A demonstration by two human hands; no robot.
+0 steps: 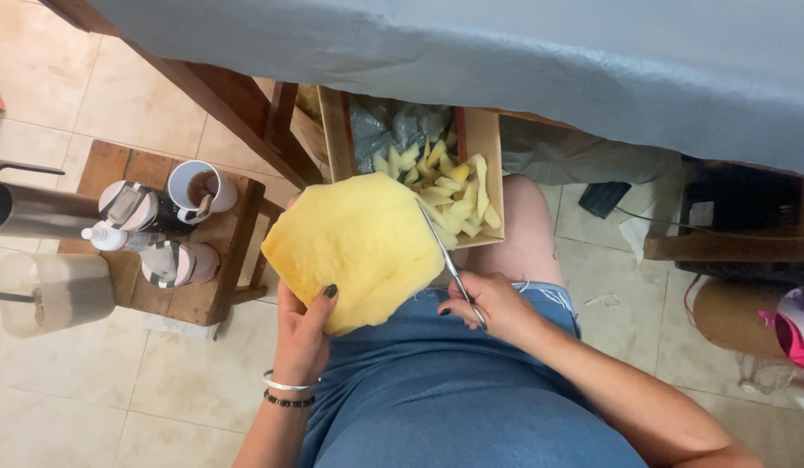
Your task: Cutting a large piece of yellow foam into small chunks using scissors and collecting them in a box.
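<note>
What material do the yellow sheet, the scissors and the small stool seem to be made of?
Yellow sheet: probably soft foam or sponge, matte; it bends in the left hand.
Scissors: metal, by the thin shiny grey blades.
Stool: wood, brown with visible grain and separate planks, dull finish.

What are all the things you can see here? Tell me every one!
Yellow foam sheet: one, held over the lap.
Metal scissors: one, silver, at the sheet's right edge.
Cardboard box: one, brown, under the table, holding yellow foam pieces.
Wooden stool: one, brown, left side.
White mug: one, on the stool.
Striped cups: two, on the stool.
Grey cloth: one, over the table.
Left hand: holds the sheet.
Right hand: holds the scissors.
</note>
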